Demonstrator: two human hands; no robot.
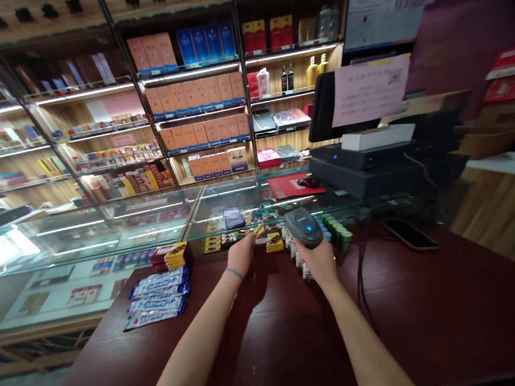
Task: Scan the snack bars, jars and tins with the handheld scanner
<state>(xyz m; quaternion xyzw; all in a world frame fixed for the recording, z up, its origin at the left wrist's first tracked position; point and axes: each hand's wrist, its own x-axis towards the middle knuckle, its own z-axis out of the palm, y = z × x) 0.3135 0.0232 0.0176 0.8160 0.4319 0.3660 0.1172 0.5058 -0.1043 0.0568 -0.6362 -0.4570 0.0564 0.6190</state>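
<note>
My right hand (320, 261) grips a dark grey handheld barcode scanner (304, 225) with a blue light on top. Closed at the fingertips, my left hand (241, 256) pinches a small yellow packet (259, 231), its print too small to read. Just past it is a short stack of yellow and brown packs (274, 242) on the dark red counter (274, 351). Small white packages (297, 257) stand in rows partly behind my right hand, and green-topped ones (339, 233) stand to its right. Several blue-and-white sachets (158, 297) lie at the left, near a red and yellow stack (176, 255).
A glass display case (149, 213) runs along the counter's far side. At the right are a monitor (322, 106) with a pink paper sheet, a black phone (410, 234) and a black cable (362, 280). A mouse (308, 183) rests on a red mat (284, 187). Stocked shelves (194, 71) line the wall.
</note>
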